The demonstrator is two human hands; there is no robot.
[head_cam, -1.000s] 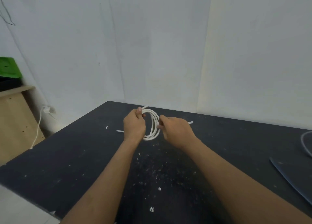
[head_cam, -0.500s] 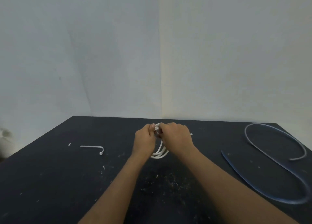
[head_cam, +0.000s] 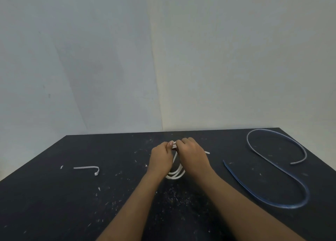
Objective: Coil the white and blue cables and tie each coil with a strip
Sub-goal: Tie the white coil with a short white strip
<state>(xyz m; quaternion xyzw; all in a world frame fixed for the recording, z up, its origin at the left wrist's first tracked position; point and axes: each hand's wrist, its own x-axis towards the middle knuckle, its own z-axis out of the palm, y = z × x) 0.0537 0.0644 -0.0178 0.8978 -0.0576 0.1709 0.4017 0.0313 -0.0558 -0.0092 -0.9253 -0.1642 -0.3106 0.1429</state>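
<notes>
The white cable (head_cam: 175,175) is wound into a small coil at the middle of the black table (head_cam: 54,204). My left hand (head_cam: 161,158) and my right hand (head_cam: 193,154) both grip the coil's far side, fingertips close together; its near loops show below my hands. A short white end (head_cam: 207,152) pokes out to the right of my right hand. The blue cable (head_cam: 283,171) lies uncoiled in a long S-curve on the right of the table. A white strip (head_cam: 87,168), bent at one end, lies to the left.
White crumbs and specks are scattered over the table in front of my arms. Pale walls meet in a corner just behind the table's far edge. The table's right edge runs close to the blue cable.
The view has swung right, bringing the whole blue cable and the white strip into sight. My hands have closed together on the far side of the white coil.
</notes>
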